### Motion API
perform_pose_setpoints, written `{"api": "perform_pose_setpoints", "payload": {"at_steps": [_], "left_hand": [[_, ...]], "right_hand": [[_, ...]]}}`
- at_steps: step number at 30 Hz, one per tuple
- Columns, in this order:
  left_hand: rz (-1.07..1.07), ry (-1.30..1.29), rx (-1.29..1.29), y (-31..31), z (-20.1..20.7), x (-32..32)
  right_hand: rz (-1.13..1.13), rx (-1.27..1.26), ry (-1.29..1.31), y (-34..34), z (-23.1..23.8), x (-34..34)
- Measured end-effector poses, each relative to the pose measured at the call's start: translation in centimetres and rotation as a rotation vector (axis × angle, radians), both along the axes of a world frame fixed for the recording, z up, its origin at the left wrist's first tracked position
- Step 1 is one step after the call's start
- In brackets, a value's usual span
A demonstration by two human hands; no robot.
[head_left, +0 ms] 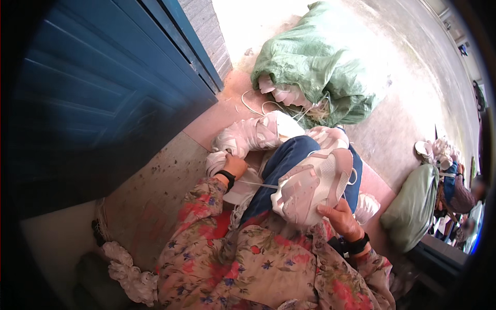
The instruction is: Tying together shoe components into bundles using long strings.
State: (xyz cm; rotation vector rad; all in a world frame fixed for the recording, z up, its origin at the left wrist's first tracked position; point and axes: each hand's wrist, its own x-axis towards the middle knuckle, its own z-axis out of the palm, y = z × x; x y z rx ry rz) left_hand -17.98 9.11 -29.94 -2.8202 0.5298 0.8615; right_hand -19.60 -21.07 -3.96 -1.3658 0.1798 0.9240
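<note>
L hand [235, 166] curling tight, prob holding lace [257, 184] taut; R hand [343, 221] gripping sneaker [307, 190] near-right; prob lacing, next needing steady tension.

Left fingers [230, 155] curl tightly; right fingers [330, 212] grip well apart.

Kinda loving the tan, long-sleeved floral top [276, 266] at 6 o'clock: splashy red-pink blooms, tiny blue flowers, green leaves. Blue denim-look trousers [281, 164] sit at 12 o'clock from it. Black strap-style wristband [226, 177] behind the bare left hand [236, 166], chunkier black wristband [357, 245] behind the bare right hand [342, 219], around 4 o'clock.
</note>
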Motion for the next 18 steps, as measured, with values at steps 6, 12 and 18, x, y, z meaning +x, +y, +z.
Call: {"api": "perform_pose_setpoints", "payload": {"at_steps": [6,12,18], "left_hand": [[0.357,-0.077,-0.177,4.8,2.5,-0.4],[1.211,-0.311,-0.402,9.6,3.2,-4.7],[1.276,-0.566,-1.057,6.7,4.7,0.3]], "right_hand": [[-0.005,0.036,-0.040,0.0,-0.5,-0.3],[-0.011,0.047,-0.092,0.0,-1.1,-1.0],[-0.097,0.086,-0.163,0.1,-0.8,-0.2]]}}
